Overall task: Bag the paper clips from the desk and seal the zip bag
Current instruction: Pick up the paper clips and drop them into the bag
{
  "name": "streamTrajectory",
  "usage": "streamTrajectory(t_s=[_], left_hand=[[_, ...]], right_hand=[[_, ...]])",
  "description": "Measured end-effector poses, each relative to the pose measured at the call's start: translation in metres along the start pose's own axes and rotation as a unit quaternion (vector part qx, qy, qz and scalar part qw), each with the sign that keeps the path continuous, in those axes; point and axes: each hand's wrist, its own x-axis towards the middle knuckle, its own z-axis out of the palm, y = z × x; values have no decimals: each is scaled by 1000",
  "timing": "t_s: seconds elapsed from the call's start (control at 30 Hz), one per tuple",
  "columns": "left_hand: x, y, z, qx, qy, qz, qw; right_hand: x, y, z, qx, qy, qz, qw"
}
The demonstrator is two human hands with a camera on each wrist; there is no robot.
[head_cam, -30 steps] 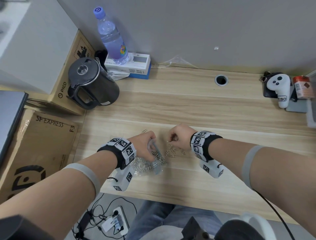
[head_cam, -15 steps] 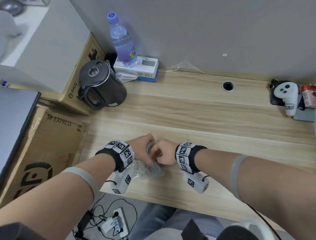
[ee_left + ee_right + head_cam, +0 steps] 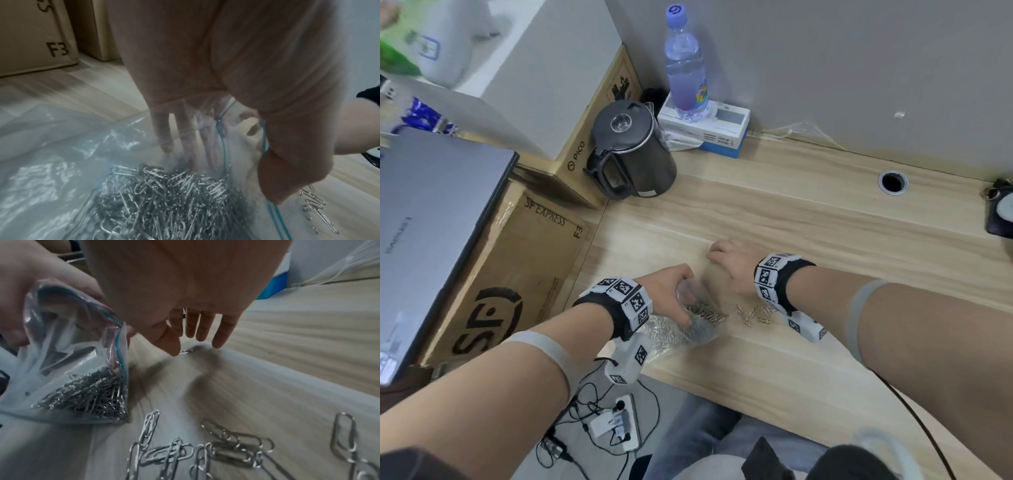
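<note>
My left hand (image 3: pixel 683 296) grips the mouth of a clear zip bag (image 3: pixel 674 337) with a blue seal line and holds it open near the desk's front edge. A heap of silver paper clips (image 3: pixel 164 194) lies inside the bag (image 3: pixel 61 162). My right hand (image 3: pixel 711 255) reaches forward over the desk with straight fingers. Its thumb tip is at a single paper clip (image 3: pixel 187 351) lying flat on the wood. Several loose clips (image 3: pixel 753 313) lie under my right wrist, right of the bag (image 3: pixel 82 369); they also show close up (image 3: pixel 185 451).
A black kettle (image 3: pixel 633 157), a water bottle (image 3: pixel 685 68) on a white and blue box (image 3: pixel 709 130) stand at the back left. Cardboard boxes (image 3: pixel 493 274) and a laptop (image 3: pixel 431 222) border the desk's left. A cable hole (image 3: pixel 892 182) sits far right.
My right hand has left the bag's mouth and moved forward to a lone clip farther back. The left hand still holds the bag. The head view has swung left.
</note>
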Motion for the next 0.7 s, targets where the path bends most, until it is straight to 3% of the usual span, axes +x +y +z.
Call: streamTrajectory(t_s=[0.1,0.4,0.7], left_hand=[[1,-6,1,-2,-2,-10,1000],[10,5,-3,13,-20,-11,1000],[21,27,-3,47,-50,5,998]], right_hand=[[1,0,10,-51,-19,-14,998],[-19,6,45,-6,-46,-44,998],[-43,37,39,-40,-79,29,996]])
